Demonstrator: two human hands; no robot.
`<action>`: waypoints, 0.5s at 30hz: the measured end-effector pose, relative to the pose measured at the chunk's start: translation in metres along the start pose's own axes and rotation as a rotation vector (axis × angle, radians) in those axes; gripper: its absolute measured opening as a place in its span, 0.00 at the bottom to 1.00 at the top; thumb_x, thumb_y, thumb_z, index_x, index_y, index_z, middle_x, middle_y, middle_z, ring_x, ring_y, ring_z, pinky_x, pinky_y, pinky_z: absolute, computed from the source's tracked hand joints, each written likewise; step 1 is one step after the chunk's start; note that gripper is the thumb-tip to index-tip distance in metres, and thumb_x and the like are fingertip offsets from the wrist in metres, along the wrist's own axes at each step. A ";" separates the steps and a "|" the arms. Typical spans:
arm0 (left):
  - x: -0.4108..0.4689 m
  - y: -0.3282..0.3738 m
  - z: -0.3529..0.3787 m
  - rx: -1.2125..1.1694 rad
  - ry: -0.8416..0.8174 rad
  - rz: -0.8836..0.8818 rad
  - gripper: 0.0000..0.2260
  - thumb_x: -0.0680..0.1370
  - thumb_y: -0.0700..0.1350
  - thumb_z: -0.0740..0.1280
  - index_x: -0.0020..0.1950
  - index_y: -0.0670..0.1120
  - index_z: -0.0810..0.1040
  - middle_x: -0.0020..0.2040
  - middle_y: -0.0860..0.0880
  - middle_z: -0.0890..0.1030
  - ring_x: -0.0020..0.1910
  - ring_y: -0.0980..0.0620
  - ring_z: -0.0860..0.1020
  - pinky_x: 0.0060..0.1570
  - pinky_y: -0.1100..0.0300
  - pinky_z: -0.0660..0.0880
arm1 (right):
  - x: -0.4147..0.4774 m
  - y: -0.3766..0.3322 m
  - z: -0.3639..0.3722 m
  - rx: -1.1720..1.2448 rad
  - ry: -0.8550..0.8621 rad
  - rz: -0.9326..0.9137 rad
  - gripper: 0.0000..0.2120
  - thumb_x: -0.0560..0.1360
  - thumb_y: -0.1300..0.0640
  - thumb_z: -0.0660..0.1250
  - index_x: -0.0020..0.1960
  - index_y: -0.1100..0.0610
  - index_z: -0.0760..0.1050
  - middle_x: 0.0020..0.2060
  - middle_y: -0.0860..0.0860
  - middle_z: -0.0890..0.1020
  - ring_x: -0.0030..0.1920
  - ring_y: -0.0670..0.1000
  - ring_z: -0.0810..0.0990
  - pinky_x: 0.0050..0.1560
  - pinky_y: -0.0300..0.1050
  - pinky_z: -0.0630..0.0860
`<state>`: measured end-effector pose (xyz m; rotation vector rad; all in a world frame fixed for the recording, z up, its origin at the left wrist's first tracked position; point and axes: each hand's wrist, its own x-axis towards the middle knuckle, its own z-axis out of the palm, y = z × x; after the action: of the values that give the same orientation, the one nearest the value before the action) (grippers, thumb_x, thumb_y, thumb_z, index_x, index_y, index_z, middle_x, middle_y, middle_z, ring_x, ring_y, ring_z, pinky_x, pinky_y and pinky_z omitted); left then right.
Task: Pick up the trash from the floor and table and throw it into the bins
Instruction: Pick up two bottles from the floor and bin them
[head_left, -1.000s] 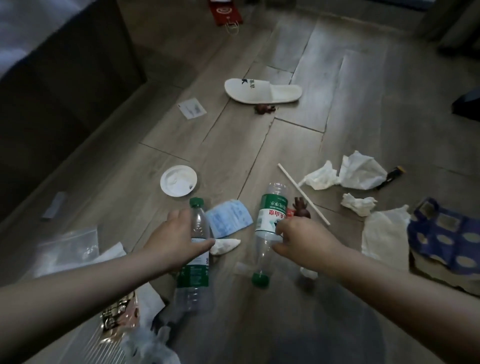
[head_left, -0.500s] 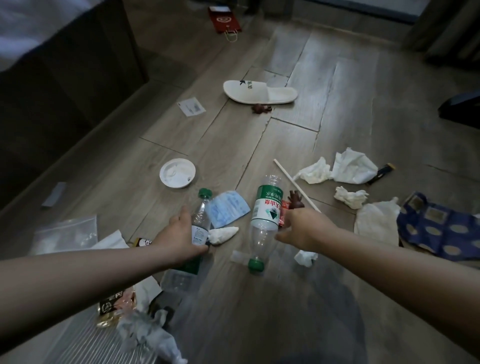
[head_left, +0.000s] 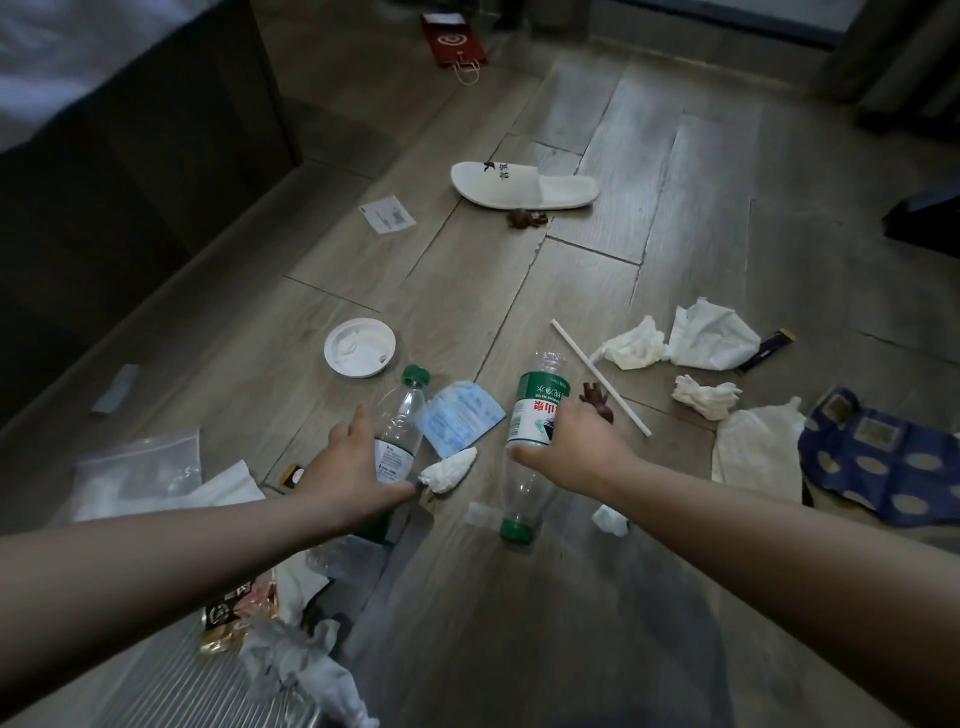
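Note:
Two clear plastic bottles with green caps are in my hands above the wooden floor. My left hand (head_left: 348, 467) grips the left bottle (head_left: 402, 415), its cap pointing away from me. My right hand (head_left: 576, 452) grips the right bottle (head_left: 537, 405), which has a green and red label and hangs cap down. Between them on the floor lie a blue packet (head_left: 460, 421) and a white crumpled tissue (head_left: 449, 470). A white straw (head_left: 597, 382) and a small brown scrap (head_left: 597, 402) lie just beyond my right hand.
Crumpled tissues (head_left: 675, 343), a white lid (head_left: 360, 347), a paper slip (head_left: 388, 214), a white slipper (head_left: 524, 186), a red paper bag (head_left: 453, 44) and a blue patterned cloth (head_left: 883, 457) are scattered around. Plastic bags and wrappers (head_left: 156, 467) pile at lower left beside dark furniture (head_left: 130, 171).
Both hands have lifted the bottles off the floor and moved them slightly forward. The view has shifted a little, showing more of the far floor.

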<state>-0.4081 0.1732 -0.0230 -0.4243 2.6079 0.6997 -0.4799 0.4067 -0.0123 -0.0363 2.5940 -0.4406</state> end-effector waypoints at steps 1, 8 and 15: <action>-0.001 -0.001 0.001 0.010 -0.006 -0.005 0.47 0.67 0.56 0.73 0.77 0.48 0.47 0.69 0.43 0.64 0.62 0.44 0.71 0.50 0.57 0.70 | 0.001 -0.003 0.004 -0.010 0.003 0.017 0.42 0.66 0.33 0.69 0.68 0.60 0.64 0.61 0.56 0.74 0.54 0.54 0.78 0.53 0.50 0.78; -0.004 -0.003 0.000 -0.009 -0.006 -0.008 0.46 0.66 0.56 0.73 0.76 0.50 0.49 0.66 0.43 0.66 0.57 0.46 0.73 0.47 0.58 0.69 | 0.004 0.002 0.015 0.013 -0.037 0.079 0.52 0.66 0.36 0.72 0.77 0.59 0.49 0.68 0.56 0.68 0.63 0.56 0.74 0.59 0.51 0.76; -0.003 0.001 0.004 -0.024 -0.023 0.023 0.47 0.67 0.55 0.73 0.76 0.50 0.47 0.69 0.44 0.63 0.62 0.45 0.71 0.49 0.57 0.70 | 0.010 0.023 0.011 0.229 -0.121 0.169 0.54 0.63 0.47 0.76 0.78 0.54 0.44 0.64 0.56 0.71 0.60 0.56 0.76 0.60 0.53 0.77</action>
<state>-0.4046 0.1769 -0.0239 -0.3920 2.5890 0.7401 -0.4825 0.4239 -0.0332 0.2266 2.3890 -0.6480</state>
